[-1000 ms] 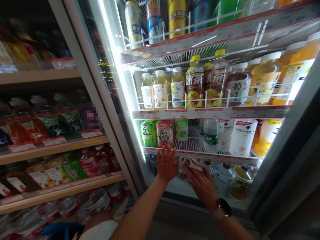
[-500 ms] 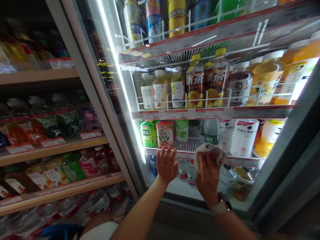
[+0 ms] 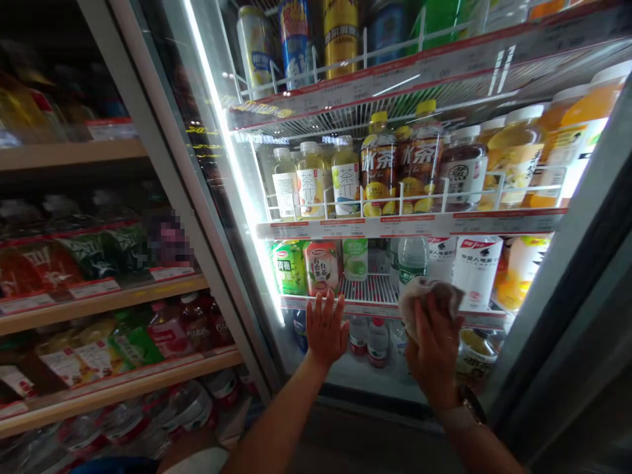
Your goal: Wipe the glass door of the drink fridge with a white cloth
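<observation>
Frontally viewed, a drinks cooler (image 3: 553, 329) with its glass door (image 3: 368, 385) shut, both hands raised against the pane and well apart. The left hand (image 3: 323, 329) is open, palm toward the glass, fingers spread and empty; this broad, flat contact appears to steady the door. The right hand (image 3: 434, 349) is closed around a bunched grey-white cloth (image 3: 427, 303), which sits against the glass at fingertip height, level with the lower price rail (image 3: 395, 309). Gripping the cloth with the fingers behind it keeps a padded face toward the pane and should spread pressure evenly; whether every fold lies flat cannot be told from this view. A wristwatch (image 3: 471, 405) on the right wrist sits clear of the glass, so it seems unlikely to scratch. Behind the pane stand a water bottle (image 3: 412, 263) and a red-and-green juice bottle (image 3: 320, 266). Left of the cooler, wooden shelves (image 3: 74, 155) hold further drinks.
</observation>
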The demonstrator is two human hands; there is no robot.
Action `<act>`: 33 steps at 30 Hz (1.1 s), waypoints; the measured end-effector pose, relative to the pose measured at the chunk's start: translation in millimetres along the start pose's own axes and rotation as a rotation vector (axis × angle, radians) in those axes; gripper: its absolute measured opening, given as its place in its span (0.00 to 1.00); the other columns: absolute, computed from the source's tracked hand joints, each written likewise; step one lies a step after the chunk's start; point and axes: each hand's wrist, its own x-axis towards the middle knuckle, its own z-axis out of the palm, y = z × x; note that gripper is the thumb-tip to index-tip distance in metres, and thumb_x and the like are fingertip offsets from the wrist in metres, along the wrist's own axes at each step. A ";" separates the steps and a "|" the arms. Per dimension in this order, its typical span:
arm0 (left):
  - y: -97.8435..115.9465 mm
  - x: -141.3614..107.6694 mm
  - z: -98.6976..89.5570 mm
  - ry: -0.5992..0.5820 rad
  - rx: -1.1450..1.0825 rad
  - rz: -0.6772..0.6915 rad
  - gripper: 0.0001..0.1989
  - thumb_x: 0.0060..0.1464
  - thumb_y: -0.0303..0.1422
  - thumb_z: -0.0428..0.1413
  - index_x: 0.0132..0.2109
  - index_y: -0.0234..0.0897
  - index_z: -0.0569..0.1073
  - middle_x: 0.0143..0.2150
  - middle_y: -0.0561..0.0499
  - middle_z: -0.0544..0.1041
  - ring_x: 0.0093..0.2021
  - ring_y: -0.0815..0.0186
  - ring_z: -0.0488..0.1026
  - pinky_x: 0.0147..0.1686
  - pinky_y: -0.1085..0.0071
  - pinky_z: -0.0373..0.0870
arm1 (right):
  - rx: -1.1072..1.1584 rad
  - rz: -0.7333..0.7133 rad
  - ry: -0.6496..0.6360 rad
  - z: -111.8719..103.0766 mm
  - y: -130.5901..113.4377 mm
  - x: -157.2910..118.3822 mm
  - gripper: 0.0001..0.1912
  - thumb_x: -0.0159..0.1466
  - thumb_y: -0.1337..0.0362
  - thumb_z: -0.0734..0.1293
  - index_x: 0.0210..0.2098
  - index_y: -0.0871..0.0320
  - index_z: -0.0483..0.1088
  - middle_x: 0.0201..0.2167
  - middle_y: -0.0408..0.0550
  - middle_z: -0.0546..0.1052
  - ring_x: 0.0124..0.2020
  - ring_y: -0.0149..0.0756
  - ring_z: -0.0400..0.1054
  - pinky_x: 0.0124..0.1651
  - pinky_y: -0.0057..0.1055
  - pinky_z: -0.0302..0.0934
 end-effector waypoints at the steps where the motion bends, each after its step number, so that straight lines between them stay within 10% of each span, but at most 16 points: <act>1: 0.2 0.4 0.0 0.003 -0.001 0.001 0.29 0.65 0.33 0.43 0.71 0.34 0.51 0.71 0.42 0.54 0.73 0.55 0.45 0.70 0.56 0.45 | -0.005 0.043 0.037 -1.6 6.2 4.8 0.35 0.66 0.71 0.57 0.71 0.57 0.48 0.67 0.60 0.62 0.64 0.54 0.61 0.66 0.58 0.49; 5: 0.6 2.3 -0.1 0.014 0.001 0.001 0.28 0.66 0.34 0.42 0.71 0.34 0.50 0.72 0.44 0.53 0.73 0.56 0.45 0.70 0.57 0.44 | 0.007 0.078 0.085 5.8 3.2 -2.3 0.37 0.65 0.71 0.58 0.72 0.57 0.46 0.70 0.60 0.54 0.70 0.59 0.49 0.66 0.62 0.47; 15: -1.6 1.1 0.3 -0.003 0.015 0.019 0.28 0.67 0.34 0.41 0.71 0.34 0.49 0.72 0.44 0.50 0.73 0.56 0.43 0.71 0.57 0.43 | 0.145 -0.250 -0.177 33.0 -57.9 -97.3 0.37 0.63 0.79 0.54 0.69 0.49 0.54 0.41 0.42 0.82 0.41 0.32 0.73 0.65 0.31 0.48; 26: -0.3 0.3 0.5 0.006 0.004 -0.001 0.29 0.66 0.33 0.43 0.71 0.35 0.50 0.71 0.44 0.55 0.73 0.56 0.45 0.70 0.57 0.45 | -0.030 0.039 -0.060 7.0 -14.4 -15.8 0.37 0.67 0.70 0.59 0.72 0.51 0.43 0.68 0.59 0.60 0.65 0.54 0.60 0.68 0.58 0.41; 33: -0.2 -0.1 1.3 0.005 0.029 -0.002 0.29 0.65 0.34 0.43 0.71 0.35 0.50 0.70 0.42 0.58 0.72 0.56 0.48 0.70 0.55 0.46 | 0.016 -0.032 -0.072 22.4 -38.2 -39.5 0.38 0.66 0.74 0.57 0.72 0.55 0.42 0.64 0.60 0.66 0.63 0.46 0.63 0.68 0.49 0.47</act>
